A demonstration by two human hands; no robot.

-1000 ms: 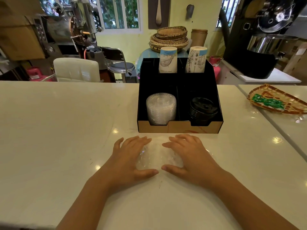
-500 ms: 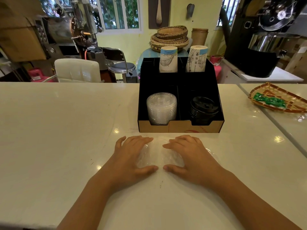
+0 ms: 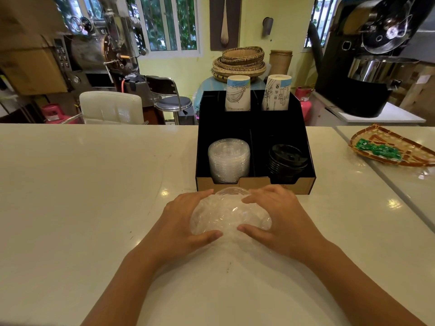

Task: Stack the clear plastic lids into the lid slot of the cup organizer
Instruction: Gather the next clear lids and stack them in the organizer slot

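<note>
organizer (image 3: 255, 184) behind loose lids (image 3: 229, 214) | front-left slot: lid stack (image 3: 228, 161), seemingly upright

I see a white counter (image 3: 70, 184). A woven tray (image 3: 395, 149) holding green packets (image 3: 376, 149) lies on its right side. Beyond the counter stand a white chair (image 3: 110, 109), a round stool (image 3: 173, 103) and stacked woven baskets (image 3: 240, 62). A black machine (image 3: 367, 67) occupies the right background.

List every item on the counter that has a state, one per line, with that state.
Loose clear lids: bunched on the counter, gripped from both sides.
Left hand: closed on the bunch.
Right hand: closed on the bunch.
Clear lid stack: in the organizer's front left slot.
Black lids: stacked in the front right slot.
Paper cups: upside down in the rear slots.
Cup organizer: upright.
</note>
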